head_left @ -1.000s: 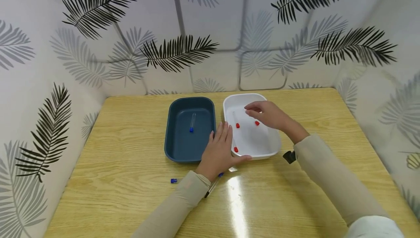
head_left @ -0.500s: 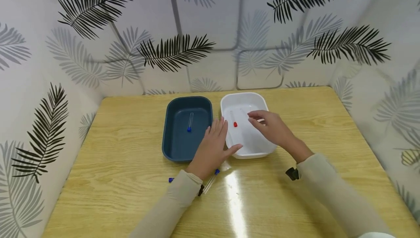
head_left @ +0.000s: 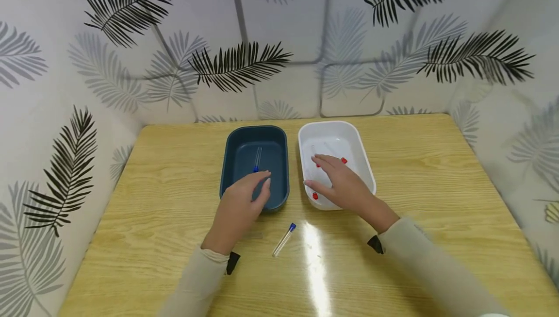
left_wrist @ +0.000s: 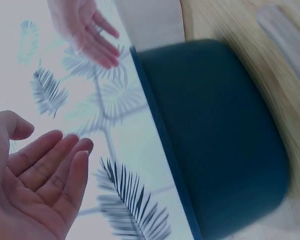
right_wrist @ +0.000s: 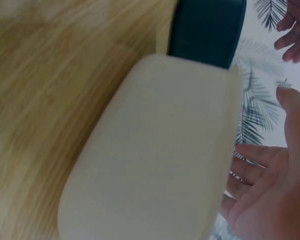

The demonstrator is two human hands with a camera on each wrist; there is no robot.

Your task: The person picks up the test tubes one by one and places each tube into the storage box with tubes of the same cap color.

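left edge of the work: a pale left sleeve [head_left: 192,278], then the left hand [head_left: 238,205]. its fingers are loosely bent, thumb apart from index, nothing held; left wrist view shows a bare palm and fingertips clear of the tray wall. a black wrist piece [head_left: 233,262] sits behind those fingers.

navy tray [head_left: 238,161] is under the left fingers, standing on the desk [head_left: 174,186]. in it, just past the left fingertips, lies a clear blue-capped tube [head_left: 258,158], cap end toward the hand.

next, a loose blue-capped tube [head_left: 284,240] lies on the desk, between the two hands and nearer the person than either set of fingers. it lies at a slant, cap end away from the person.

white tray [head_left: 368,171] is just beside the navy one, under the right fingers. three red caps show inside: a near red cap [head_left: 315,195] just below the right thumb tip, a middle red cap [head_left: 318,165] partly hidden by the right fingertips, a far red cap [head_left: 344,160] just past the base of those fingers. clear bodies too faint to trace.

right hand [head_left: 345,188]: fingers spread, thumb well apart, no grip. can't tell if a fingertip touches the tray.
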